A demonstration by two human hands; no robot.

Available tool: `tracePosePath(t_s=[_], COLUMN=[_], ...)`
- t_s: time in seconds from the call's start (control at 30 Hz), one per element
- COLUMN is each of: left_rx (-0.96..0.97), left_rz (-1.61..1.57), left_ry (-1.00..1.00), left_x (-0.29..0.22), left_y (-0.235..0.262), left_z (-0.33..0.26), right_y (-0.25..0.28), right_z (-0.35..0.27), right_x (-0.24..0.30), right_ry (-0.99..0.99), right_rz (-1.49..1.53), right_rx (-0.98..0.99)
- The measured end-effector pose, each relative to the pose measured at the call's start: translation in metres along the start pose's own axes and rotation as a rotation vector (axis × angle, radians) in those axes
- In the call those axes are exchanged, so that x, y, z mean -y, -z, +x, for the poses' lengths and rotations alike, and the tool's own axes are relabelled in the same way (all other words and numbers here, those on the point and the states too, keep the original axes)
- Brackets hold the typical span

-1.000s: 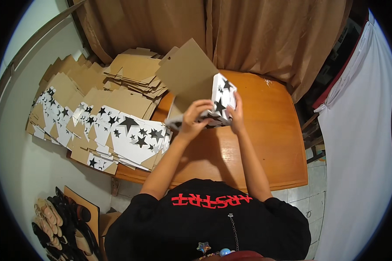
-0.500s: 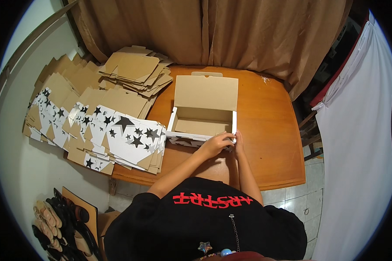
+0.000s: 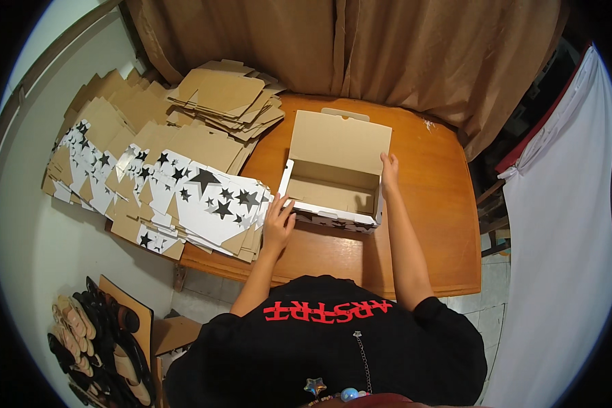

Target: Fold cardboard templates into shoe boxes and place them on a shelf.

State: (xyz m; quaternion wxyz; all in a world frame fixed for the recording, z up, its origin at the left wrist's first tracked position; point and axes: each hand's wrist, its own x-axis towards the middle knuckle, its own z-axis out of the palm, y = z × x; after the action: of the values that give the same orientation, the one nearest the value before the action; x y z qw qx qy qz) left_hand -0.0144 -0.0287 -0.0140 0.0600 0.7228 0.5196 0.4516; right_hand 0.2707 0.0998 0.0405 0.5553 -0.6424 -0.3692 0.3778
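A cardboard box (image 3: pixel 340 216) with a white, black-starred outside stands on the wooden table, slightly turned. Its brown lid (image 3: pixel 340 143) is raised and leans back, with a tuck flap along the top edge. The brown inside shows no contents. My left hand (image 3: pixel 277 224) rests at the box's front left corner, fingers stretched out and a little apart against it. At the right side, near the lid's hinge, my right hand (image 3: pixel 389 173) has its fingers round the box's edge; part of that grip is hidden.
Flat cardboard box blanks (image 3: pixel 204 204) with black stars on white lie piled at the left. Behind them is a stack of plain brown blanks (image 3: pixel 221 95). A brown curtain (image 3: pixel 415 61) hangs along the far side of the table (image 3: pixel 428 224). Several sandals (image 3: pixel 78 326) sit at lower left.
My hands have parted from the box's front right corner: the left went to the front left corner, the right up to the right side by the hinge. The box has turned slightly clockwise.
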Motion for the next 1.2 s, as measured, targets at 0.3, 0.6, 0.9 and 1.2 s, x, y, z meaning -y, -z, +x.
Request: tracePosePath(t_s=[0.3,0.6,0.9,1.2], left_rx=[-0.043,-0.023,0.053,0.03], left_rz=[0.055,0.265,0.174,0.022], left_ry=[0.026,-0.058,-0.113,-0.074], left_x=[0.004,-0.016,-0.025,-0.023], left_y=[-0.02,-0.035,-0.055,-0.047], left_z=[-0.001,-0.018,-0.024,-0.032], right_y=[0.009,0.046,0.045,0.041], right_z=[0.016,-0.071,-0.097,-0.101], right_x=[-0.038,-0.044,-0.058,-0.047], right_ry=[0.214,0.49,0.583,0.69], right_rz=[0.431,0.165,-0.139,-0.472], right_rx=[0.057,0.21,0.105,-0.038])
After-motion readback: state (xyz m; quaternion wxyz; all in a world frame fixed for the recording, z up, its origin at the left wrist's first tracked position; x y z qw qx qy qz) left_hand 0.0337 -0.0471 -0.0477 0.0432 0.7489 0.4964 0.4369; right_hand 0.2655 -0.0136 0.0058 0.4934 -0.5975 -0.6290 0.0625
